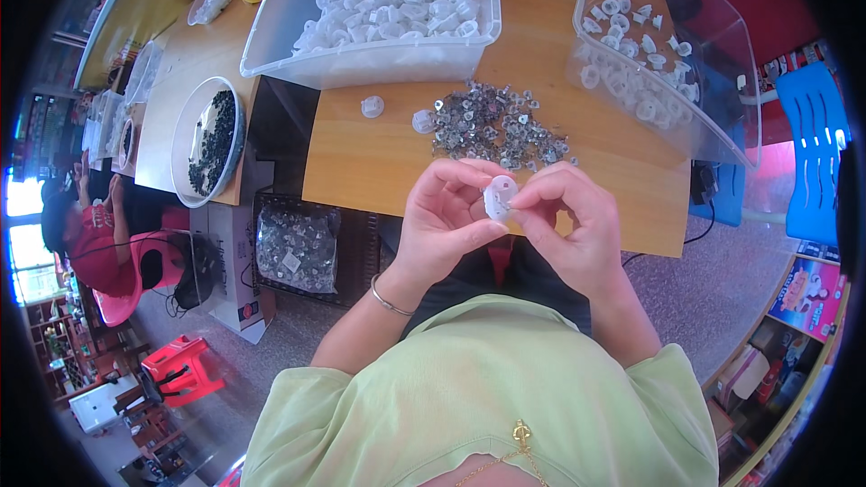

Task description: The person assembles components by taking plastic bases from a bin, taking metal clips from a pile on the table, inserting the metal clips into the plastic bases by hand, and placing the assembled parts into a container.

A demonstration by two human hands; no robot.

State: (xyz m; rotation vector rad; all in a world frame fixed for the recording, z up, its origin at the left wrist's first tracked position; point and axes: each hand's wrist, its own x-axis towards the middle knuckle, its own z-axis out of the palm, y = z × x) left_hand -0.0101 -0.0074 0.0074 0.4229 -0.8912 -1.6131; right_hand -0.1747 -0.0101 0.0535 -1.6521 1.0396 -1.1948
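Between the thumb and fingers of my left hand point(448, 209) is a small white round plastic part point(499, 197), held above the table's front edge. The thumb and forefinger of my right hand point(570, 221) are pinched together at the part's right side. Whatever sits between those fingertips is too small to make out. Just beyond my hands lies a loose pile of small metal pieces point(492, 124). Two similar white plastic pieces, one point(372, 107) apart and another point(422, 121) touching the pile, rest to its left.
A large clear bin point(361, 68) full of white plastic parts stands at the back of the wooden table point(361, 167). Another clear bin point(713, 140), partly filled, is at the right. Leftward are a white bowl point(187, 185) of black pieces, a bagged bundle point(296, 248) and a seated person point(99, 243).
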